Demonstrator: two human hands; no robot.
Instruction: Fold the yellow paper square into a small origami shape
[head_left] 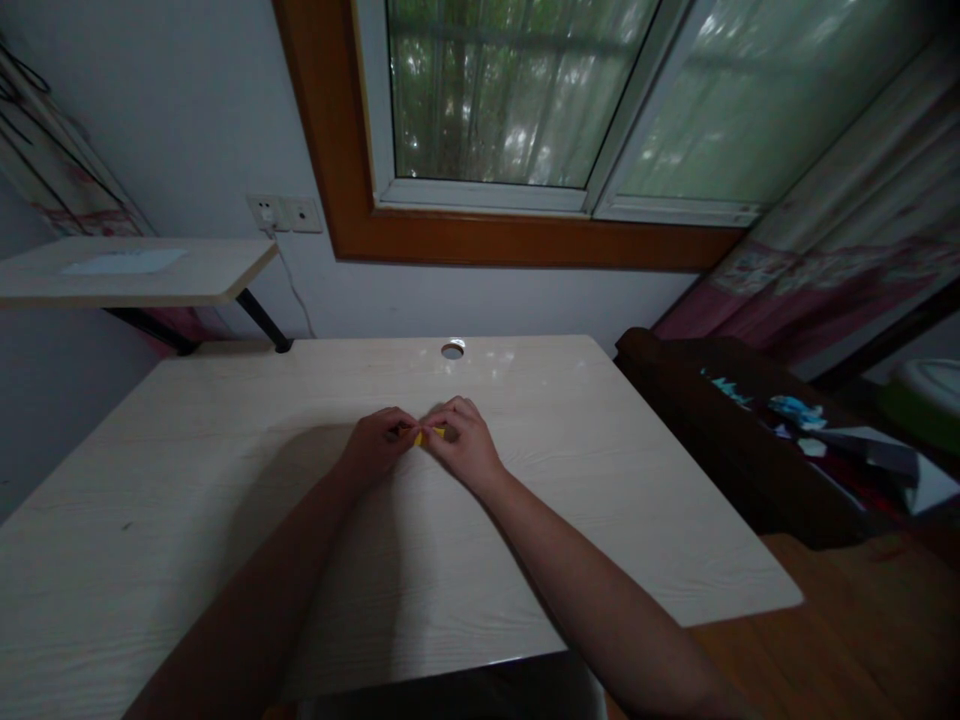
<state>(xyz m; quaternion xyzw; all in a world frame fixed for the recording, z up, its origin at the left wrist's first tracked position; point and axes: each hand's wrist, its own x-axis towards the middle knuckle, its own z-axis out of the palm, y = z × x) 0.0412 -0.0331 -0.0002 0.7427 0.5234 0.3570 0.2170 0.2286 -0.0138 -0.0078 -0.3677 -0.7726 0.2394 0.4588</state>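
Observation:
Over the middle of a pale wood-grain desk [577,560], my two hands meet at the fingertips. Between them is a small yellow piece [418,438], perhaps folded paper; most of it is hidden by fingers and its exact kind cannot be made out. My left hand [379,440] pinches its left end. From the other side, my right hand [463,438] pinches the right end, thumb and index finger closed on it. Both hands are close to the desk surface; whether they rest on it is unclear.
A raised shelf [142,275] on black legs stands at the back left, with a paper sheet on top. Near the back edge is a round cable hole [452,350]. Dark furniture [697,430] with clutter lies beyond the right edge. A window [525,110] is behind.

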